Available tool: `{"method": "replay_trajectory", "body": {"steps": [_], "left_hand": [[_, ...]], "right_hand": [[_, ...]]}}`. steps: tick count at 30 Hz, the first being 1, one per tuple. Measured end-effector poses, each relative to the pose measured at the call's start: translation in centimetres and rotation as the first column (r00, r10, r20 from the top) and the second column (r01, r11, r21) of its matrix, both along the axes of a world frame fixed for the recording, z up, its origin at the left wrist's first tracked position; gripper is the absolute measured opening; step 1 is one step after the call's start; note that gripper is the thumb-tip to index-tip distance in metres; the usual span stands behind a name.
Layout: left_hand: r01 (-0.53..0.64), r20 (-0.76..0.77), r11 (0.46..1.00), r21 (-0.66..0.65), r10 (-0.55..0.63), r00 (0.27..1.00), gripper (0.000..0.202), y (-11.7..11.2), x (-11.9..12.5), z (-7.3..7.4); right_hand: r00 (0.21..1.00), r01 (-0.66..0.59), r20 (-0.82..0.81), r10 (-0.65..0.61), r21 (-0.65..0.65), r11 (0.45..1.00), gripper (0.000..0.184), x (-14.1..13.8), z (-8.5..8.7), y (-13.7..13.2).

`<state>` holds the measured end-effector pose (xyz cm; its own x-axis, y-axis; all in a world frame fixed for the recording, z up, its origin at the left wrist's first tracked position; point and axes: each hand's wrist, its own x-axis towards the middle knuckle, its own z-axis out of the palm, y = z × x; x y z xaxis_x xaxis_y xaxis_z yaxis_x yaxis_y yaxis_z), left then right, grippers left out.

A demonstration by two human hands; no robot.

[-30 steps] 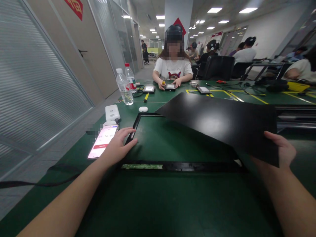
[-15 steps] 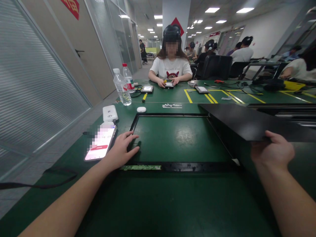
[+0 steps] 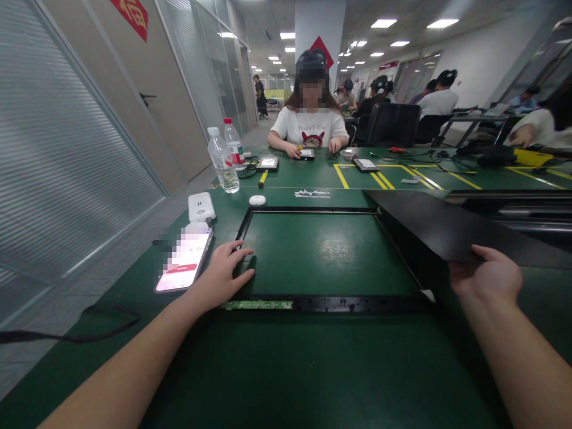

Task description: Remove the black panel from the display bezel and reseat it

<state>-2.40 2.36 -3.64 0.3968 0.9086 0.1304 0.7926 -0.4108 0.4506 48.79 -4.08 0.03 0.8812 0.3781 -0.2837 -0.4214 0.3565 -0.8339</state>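
A black rectangular frame (image 3: pixel 353 304) lies on the green table, with a narrow green circuit board (image 3: pixel 259 305) along the left part of its near side. My left hand (image 3: pixel 226 268) rests on the frame's left side, its fingers spread. To the right, my right hand (image 3: pixel 487 277) grips the near edge of a thin, flat black panel (image 3: pixel 429 219), thumb on top and the other fingers hidden beneath. The panel is tilted up beside the frame's right side. At the frame's near right corner shows a small whitish piece (image 3: pixel 428 295).
Left of the frame lie a lit phone (image 3: pixel 181 262), a white power bank (image 3: pixel 201 207) and a small white case (image 3: pixel 257 201). Two bottles (image 3: pixel 223 164) stand behind. A co-worker (image 3: pixel 310 122) sits opposite, handling a hard drive (image 3: pixel 306 154). Long dark parts (image 3: pixel 531 211) lie at right.
My right hand and the panel's near edge have shifted slightly left and down. My left hand stays on the frame. The co-worker's one hand has moved away from the hard drive.
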Motion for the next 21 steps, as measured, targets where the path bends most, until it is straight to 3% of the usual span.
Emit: {"method": "replay_trajectory", "body": {"steps": [8,21], "left_hand": [[0.02,0.01,0.998,0.051,-0.021,1.0,0.052,0.16,-0.08,-0.44],[0.035,0.006,0.995,0.089,-0.035,0.999,0.046,0.15,0.13,-0.64]], "right_hand": [[0.984,0.029,-0.172,-0.051,-0.124,0.992,0.036,-0.96,-0.56,0.61],[0.981,0.029,-0.183,-0.058,-0.156,0.987,0.035,-1.0,-0.6,0.64]]}}
